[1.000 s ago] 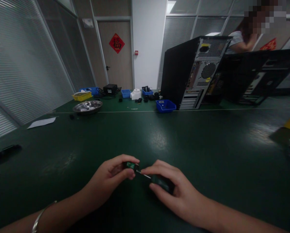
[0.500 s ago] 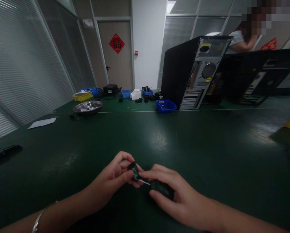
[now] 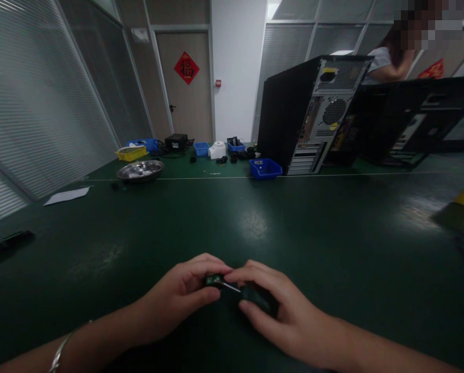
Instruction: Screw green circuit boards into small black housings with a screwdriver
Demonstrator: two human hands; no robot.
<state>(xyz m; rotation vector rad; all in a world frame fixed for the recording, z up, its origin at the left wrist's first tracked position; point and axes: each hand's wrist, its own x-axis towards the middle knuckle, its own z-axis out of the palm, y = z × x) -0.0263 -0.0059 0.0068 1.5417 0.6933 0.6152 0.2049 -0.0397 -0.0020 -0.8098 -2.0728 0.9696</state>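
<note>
Low over the green table, my left hand (image 3: 188,287) is closed on a small black part with a green circuit board (image 3: 215,280). My fingers cover much of this part, so its full shape is hidden. My right hand (image 3: 274,303) wraps round the dark handle of a screwdriver (image 3: 257,299). Its thin metal shaft points left, and the tip meets the board or lies right beside it; I cannot tell which. The right index finger stretches along the shaft and touches the left fingertips.
A blue bin (image 3: 265,170) stands before a black computer tower (image 3: 290,109). Further left are a metal dish (image 3: 140,172), a yellow basket (image 3: 131,153) and a sheet of paper (image 3: 66,196). A dark object (image 3: 8,245) lies at the left edge. A person (image 3: 385,65) is behind the computers.
My left hand has turned the circuit-board part from a steep slant to nearly flat, and its fingers now come over the top. My right hand keeps its hold on the screwdriver, almost in place.
</note>
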